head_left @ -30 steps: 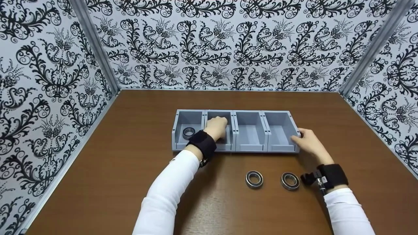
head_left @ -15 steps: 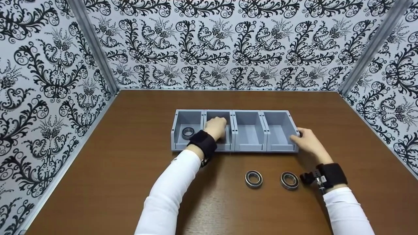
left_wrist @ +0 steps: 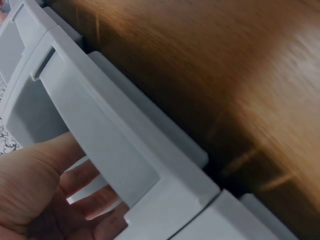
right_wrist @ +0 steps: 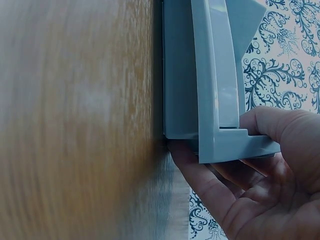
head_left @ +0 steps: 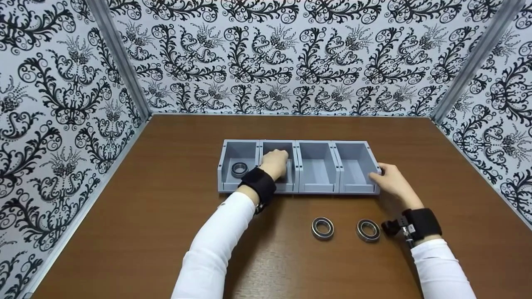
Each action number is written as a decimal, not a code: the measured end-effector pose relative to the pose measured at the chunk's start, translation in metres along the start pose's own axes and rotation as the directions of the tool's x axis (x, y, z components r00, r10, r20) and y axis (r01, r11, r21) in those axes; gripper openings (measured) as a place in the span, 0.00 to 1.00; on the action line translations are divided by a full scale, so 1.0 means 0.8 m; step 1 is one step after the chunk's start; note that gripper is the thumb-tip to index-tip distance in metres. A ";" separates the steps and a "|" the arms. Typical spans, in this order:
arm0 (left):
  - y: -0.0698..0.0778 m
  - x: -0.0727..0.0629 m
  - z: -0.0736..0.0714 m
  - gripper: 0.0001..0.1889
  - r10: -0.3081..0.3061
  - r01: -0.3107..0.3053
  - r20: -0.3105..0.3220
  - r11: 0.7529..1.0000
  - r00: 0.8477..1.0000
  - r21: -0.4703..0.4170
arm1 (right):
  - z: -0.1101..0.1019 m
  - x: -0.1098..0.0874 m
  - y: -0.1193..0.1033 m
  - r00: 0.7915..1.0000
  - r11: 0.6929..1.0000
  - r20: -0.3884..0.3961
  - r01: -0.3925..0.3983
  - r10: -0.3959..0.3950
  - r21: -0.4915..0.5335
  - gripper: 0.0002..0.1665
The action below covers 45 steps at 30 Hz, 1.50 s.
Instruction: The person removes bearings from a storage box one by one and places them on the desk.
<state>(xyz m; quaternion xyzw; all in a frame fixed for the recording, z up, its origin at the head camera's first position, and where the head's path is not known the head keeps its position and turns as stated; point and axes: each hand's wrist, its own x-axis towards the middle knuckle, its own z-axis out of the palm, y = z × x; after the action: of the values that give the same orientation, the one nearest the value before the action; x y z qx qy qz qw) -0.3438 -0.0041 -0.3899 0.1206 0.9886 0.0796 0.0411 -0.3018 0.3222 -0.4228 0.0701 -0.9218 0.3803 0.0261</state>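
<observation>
Four grey compartments are joined in one row to make the tray (head_left: 337, 169), which is set on the brown table (head_left: 166, 232) with its length running left to right. The left hand (head_left: 274, 162) is lowered into the second compartment from the left; in the left wrist view its fingers (left_wrist: 82, 177) are seen curled inside, behind the front wall, but whether anything is held in them cannot be told, since the palm side is hidden. The right hand (head_left: 390, 179) is placed at the tray's right end, and in the right wrist view the corner of the tray (right_wrist: 220, 135) is seen gripped, with the thumb (right_wrist: 200, 185) laid under its edge and the other fingers wrapped round the far side. One ring (head_left: 240, 169) is lying flat in the leftmost compartment, just beside the left wrist. Two more rings (head_left: 323, 228) (head_left: 368, 230) are lying flat on the table in front of the tray, side by side but apart, the right one near the right wrist. Black bands are worn on both wrists over white sleeves. The table is closed in on three sides by walls papered in a black and white pattern.
</observation>
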 end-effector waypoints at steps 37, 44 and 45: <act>-0.002 -0.002 -0.005 0.11 0.027 -0.028 -0.031 1.000 0.999 -0.014 | 0.001 -0.002 0.000 1.000 1.000 -0.018 -0.007 0.008 0.006 0.22; -0.003 -0.003 -0.009 0.12 0.039 -0.040 -0.040 0.999 0.998 -0.028 | 0.001 -0.002 0.000 1.000 1.000 -0.010 -0.008 0.008 0.021 0.23; -0.003 -0.003 -0.010 0.12 0.039 -0.041 -0.043 0.999 0.998 -0.030 | 0.001 -0.002 0.000 1.000 1.000 -0.009 -0.009 0.009 0.024 0.23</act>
<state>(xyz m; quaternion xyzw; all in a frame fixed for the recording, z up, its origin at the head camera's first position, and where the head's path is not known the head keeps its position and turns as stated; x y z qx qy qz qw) -0.3427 -0.0084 -0.3825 0.1381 0.9853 0.0983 0.0205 -0.3005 0.3219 -0.4231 0.0646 -0.9173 0.3919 0.0276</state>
